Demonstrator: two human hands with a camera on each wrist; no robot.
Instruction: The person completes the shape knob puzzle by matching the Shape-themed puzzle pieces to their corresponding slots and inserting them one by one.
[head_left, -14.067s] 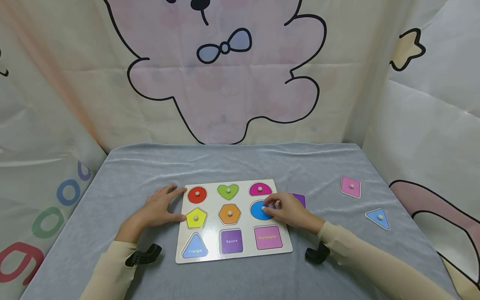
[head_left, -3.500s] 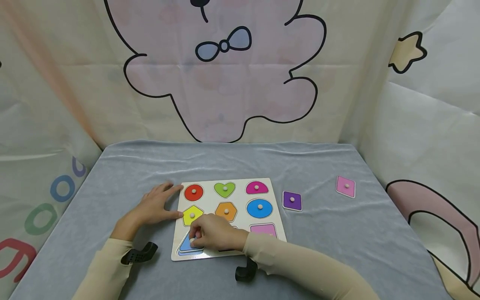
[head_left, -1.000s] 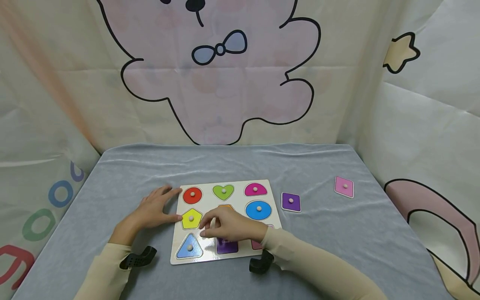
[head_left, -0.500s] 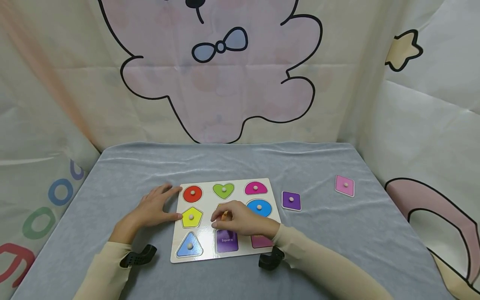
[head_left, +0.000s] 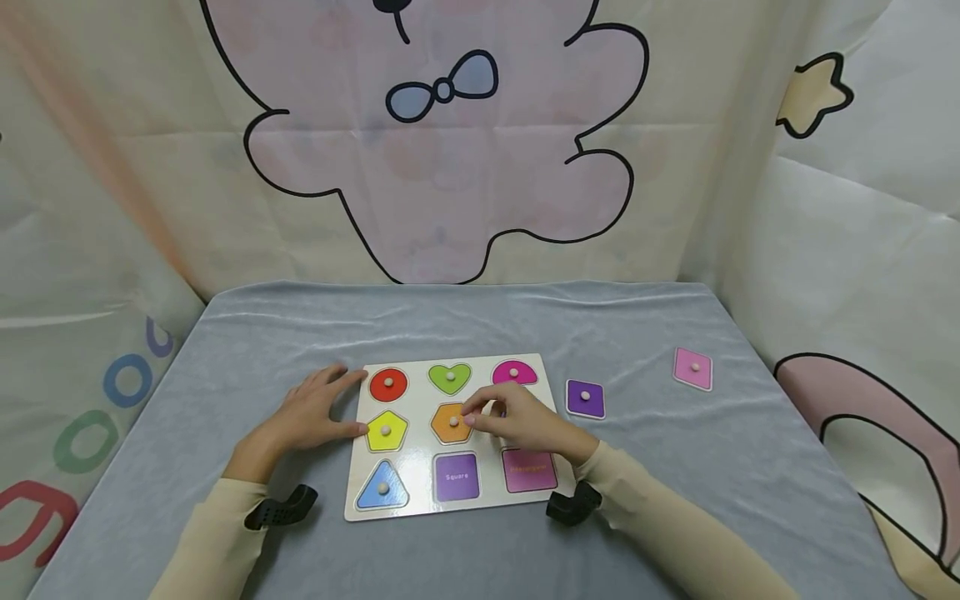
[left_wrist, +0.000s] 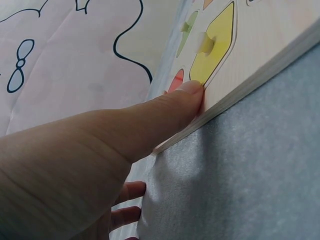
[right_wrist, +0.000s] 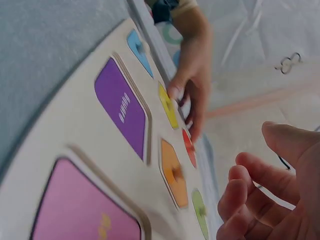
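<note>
A wooden shape puzzle board (head_left: 416,510) lies on the table. My left hand (head_left: 309,410) rests at its left edge; in the left wrist view the thumb (left_wrist: 172,107) presses the edge beside the yellow pentagon (left_wrist: 214,47). Hovering over the board's right half, my right hand (head_left: 525,421) has loosely bent fingers and holds nothing; the right wrist view shows thumb and fingers apart. Its fingertips overlap the orange hexagon (head_left: 448,425) in the head view. The blue triangle (head_left: 382,487) sits in its recess. The square recess (head_left: 456,477) and rectangular recess (head_left: 529,472) hold no piece.
A purple square piece (head_left: 585,399) lies just right of the board, and a pink knobbed piece (head_left: 693,369) farther right. Red circle (head_left: 387,384), green heart (head_left: 449,379) and magenta half-circle (head_left: 514,372) sit along the board's back row.
The blue oval was settled in its recess, then the blue triangle went from the table's right side into its own. My right hand has since let go and moved right. My left hand stays.
</note>
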